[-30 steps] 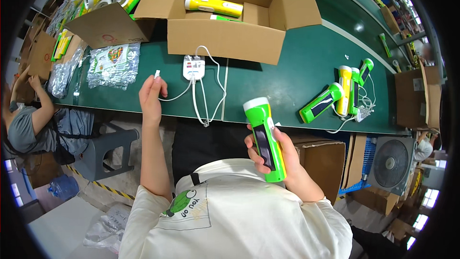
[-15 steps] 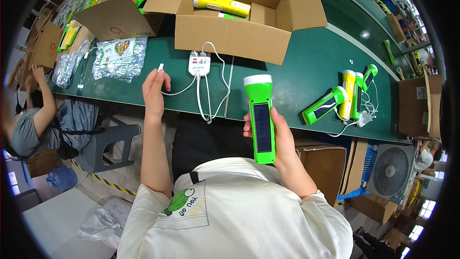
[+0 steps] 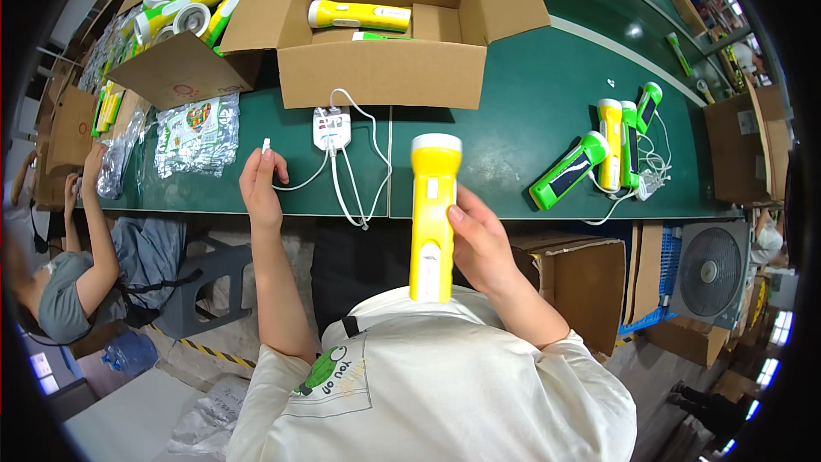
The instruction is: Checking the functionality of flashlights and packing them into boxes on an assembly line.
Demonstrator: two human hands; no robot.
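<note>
My right hand [image 3: 481, 239] is closed round a flashlight [image 3: 437, 197], held upright with its white-rimmed head away from me. Its yellow side faces up, showing a switch and a white panel. Between the fingertips of my left hand [image 3: 262, 184] is a white cable plug [image 3: 266, 145]. The cable runs from it to a white power strip [image 3: 331, 128] on the table, which has several white cords looped about it. An open cardboard box [image 3: 380, 75] beyond the power strip holds a yellow flashlight [image 3: 359, 15] and part of a green one.
Several flashlights [image 3: 610, 145] with white cables lie at the right of the green table [image 3: 522, 77]. Clear plastic bags [image 3: 197, 141] lie left, near a box of flashlights [image 3: 184, 13]. A co-worker's arm [image 3: 98, 222] is at far left. A fan [image 3: 710, 272] stands right.
The flashlight in my right hand has turned over, from its green side with the dark panel to its yellow side. My left hand still holds the plug. The whole view has shifted slightly.
</note>
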